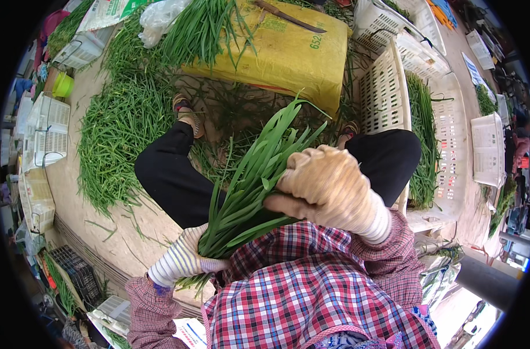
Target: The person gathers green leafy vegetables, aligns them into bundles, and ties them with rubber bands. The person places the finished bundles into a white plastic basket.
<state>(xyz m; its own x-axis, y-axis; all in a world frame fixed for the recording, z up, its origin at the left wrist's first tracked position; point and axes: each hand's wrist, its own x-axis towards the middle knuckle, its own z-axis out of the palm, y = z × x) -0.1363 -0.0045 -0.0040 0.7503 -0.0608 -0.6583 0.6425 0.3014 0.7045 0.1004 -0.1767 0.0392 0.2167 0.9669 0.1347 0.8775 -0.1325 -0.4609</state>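
My left hand (188, 255), in a striped knit glove, is closed around the lower stalks of a bunch of flat green leaves, likely garlic chives (251, 183). The bunch slants up and right across my lap. At its right side my right hand (330, 187), in a worn, stained glove, has curled fingers against the leaves; whether they grip any is hidden. Beyond my knees lies a yellow woven sack bundle (291, 56), with a knife (291, 18) and a pile of similar leaves (199, 32) on top.
A large heap of loose green leaves (121, 135) covers the floor at left. At right stands a white slatted plastic crate (385, 91) beside another holding upright greens (420, 144). White crates (46, 131) and a lime-green bucket (63, 84) stand farther left. Scattered leaves lie between my feet.
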